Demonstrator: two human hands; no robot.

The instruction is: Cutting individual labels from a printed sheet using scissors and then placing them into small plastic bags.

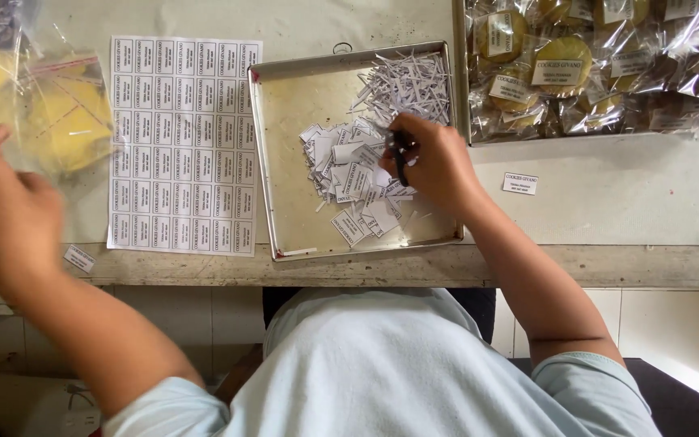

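Metal tray [285, 162] sits near the surface's front edge, centre, holding a pile of cut paper labels [349, 182] with shredded paper strips [406, 81] at its far right corner. Right hand [434, 162] is down over the tray's right half, forearm angling in from the front right, wrist bent, fingers curled and clenched around a thin dark tool [399, 155] that looks like tweezers or small scissors; tip is on the labels. Left hand [6, 210] is raised at the surface's left edge, blurred, arm coming up from the lower left, thumb up; cannot tell whether it grasps anything. It is nearest the clear bags with yellow contents [58, 113]. Uncut label sheet [184, 146] lies flat just left of the tray. Wrapped cookies [560, 69] fill the far right corner.
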